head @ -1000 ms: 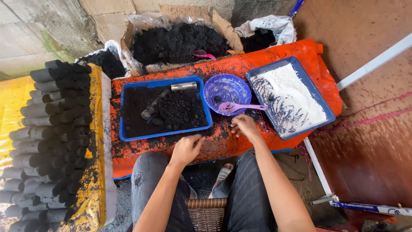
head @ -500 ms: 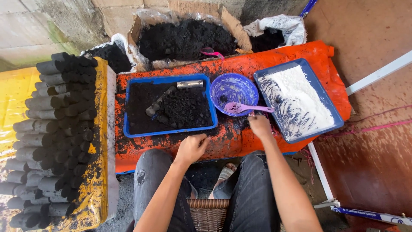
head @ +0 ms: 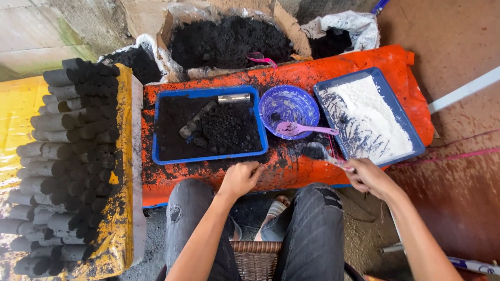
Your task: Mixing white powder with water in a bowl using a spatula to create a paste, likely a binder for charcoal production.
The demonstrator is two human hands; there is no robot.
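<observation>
My right hand (head: 371, 178) grips the handle of a small scoop (head: 315, 151) whose head is caked black; it hovers at the front edge of the blue tray of white powder (head: 386, 83). My left hand (head: 240, 179) rests with curled fingers and nothing in it on the front edge of the orange-covered table (head: 219, 174), just below the blue tray of black powder (head: 162, 156). A metal tube (head: 233, 98) and a dark rod (head: 197, 119) lie in that tray. Between the trays stands a purple bowl (head: 289, 99) with a pink spoon (head: 303, 128).
A stack of several black cylinders (head: 67, 156) lies on a yellow sheet (head: 15, 104) at the left. Behind the table a cardboard box (head: 166, 28) holds black powder, next to a white bag (head: 359, 23). My knees and a wicker seat (head: 256, 260) are below.
My right hand has moved right from beside the bowl and now holds the black-caked scoop. My left hand has stayed at the table's front edge, its fingers more curled.
</observation>
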